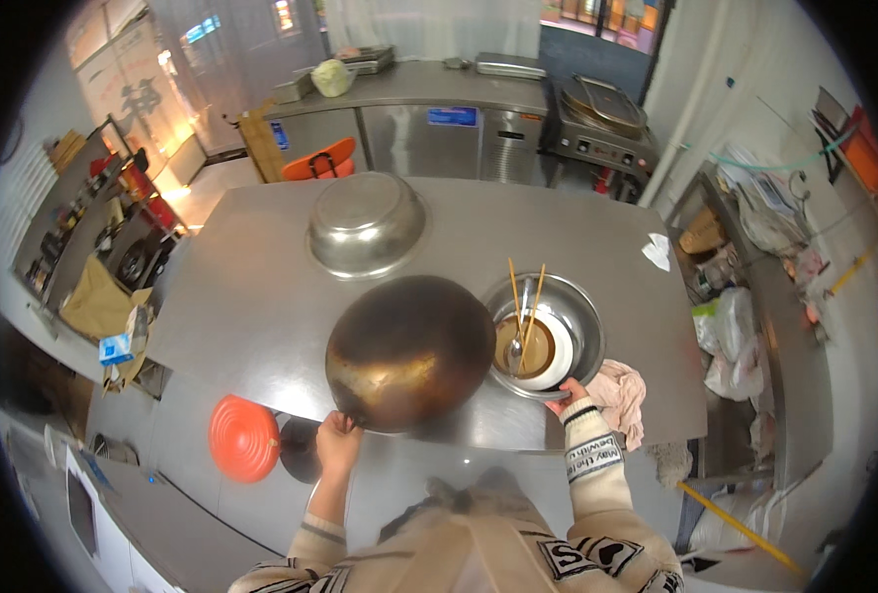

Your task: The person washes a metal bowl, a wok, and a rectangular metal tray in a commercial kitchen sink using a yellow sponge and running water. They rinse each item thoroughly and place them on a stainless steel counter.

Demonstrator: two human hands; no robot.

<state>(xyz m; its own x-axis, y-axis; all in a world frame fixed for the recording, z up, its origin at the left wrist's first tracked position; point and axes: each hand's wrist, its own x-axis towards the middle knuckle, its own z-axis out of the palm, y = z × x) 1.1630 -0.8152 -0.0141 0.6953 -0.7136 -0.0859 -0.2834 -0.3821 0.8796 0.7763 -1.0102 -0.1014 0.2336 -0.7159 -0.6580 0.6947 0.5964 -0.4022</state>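
My left hand (337,443) grips the handle of a dark, upside-down wok (411,352) at the near edge of the steel table (261,311). With its fingers on the near rim, my right hand (569,396) holds a steel bowl (583,326). Inside that bowl sits a white bowl (561,352) of brown liquid, with a metal spoon (514,352) and a pair of wooden chopsticks (532,315) standing in it. The wok's right side meets or overlaps the steel bowl's left rim. A crumpled pink cloth (619,396) lies just right of my right hand.
An overturned steel basin (367,222) stands beyond the wok, and white tissue (656,251) lies at the table's right. Red round stool (244,439) is below the near edge at left. Shelving with plastic bags (732,345) runs along the right; an orange chair (320,159) stands behind the table.
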